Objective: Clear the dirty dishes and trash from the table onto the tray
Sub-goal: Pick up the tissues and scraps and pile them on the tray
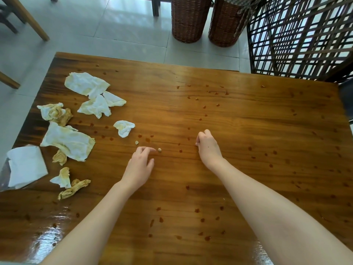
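Judging from what is being shown, the task is being left well short of finished; no dirty dishes are being seen anywhere on the surface, so that part is being taken as done, while the trash is being left almost whole on the left side; the left hand is being held loosely spread and empty, its forefinger being stretched to just beside a small pale crumb; a second crumb is being seen near it, making two; the right hand is being rested on the wood with fingers curled under, and whether anything is being pinched cannot be told; about nine soiled napkins are being counted, scattered well apart from both hands; one cleaner white napkin is being carried at the left edge by what is being taken for the tray, only a sliver of which is being shown; reddish sauce drops are being found too many to count; two wicker baskets are being seen on the floor beyond.
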Demonstrator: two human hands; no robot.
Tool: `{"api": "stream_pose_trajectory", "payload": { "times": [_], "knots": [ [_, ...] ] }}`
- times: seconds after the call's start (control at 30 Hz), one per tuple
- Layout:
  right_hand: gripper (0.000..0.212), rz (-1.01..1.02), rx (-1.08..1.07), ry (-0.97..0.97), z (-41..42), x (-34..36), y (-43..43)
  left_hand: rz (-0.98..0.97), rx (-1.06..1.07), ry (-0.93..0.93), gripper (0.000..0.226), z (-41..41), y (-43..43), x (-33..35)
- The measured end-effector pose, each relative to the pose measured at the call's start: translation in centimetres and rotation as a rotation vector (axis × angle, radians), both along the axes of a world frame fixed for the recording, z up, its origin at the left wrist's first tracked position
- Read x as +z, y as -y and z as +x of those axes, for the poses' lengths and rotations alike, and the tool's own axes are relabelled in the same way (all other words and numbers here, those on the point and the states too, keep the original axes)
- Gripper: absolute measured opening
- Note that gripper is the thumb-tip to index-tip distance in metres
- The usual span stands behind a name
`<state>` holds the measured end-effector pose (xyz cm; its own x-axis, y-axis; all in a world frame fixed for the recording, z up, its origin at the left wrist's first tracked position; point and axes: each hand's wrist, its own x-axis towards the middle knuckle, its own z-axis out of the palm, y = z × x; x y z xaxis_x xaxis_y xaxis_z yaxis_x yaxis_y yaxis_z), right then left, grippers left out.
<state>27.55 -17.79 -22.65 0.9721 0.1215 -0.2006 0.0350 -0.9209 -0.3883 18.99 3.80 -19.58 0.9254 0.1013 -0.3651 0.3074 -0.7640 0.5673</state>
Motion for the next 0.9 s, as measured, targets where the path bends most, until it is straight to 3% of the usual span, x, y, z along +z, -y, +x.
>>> {"api": "stream_pose_trajectory", "payload": {
  "times": [0.9],
  "knots": [
    [0.013,0.015,0.001,-0.018,-1.0,0.4,0.5,-0.003,0.006,0.007,0.034,-0.2,0.4,-0.1]
  ]
}}
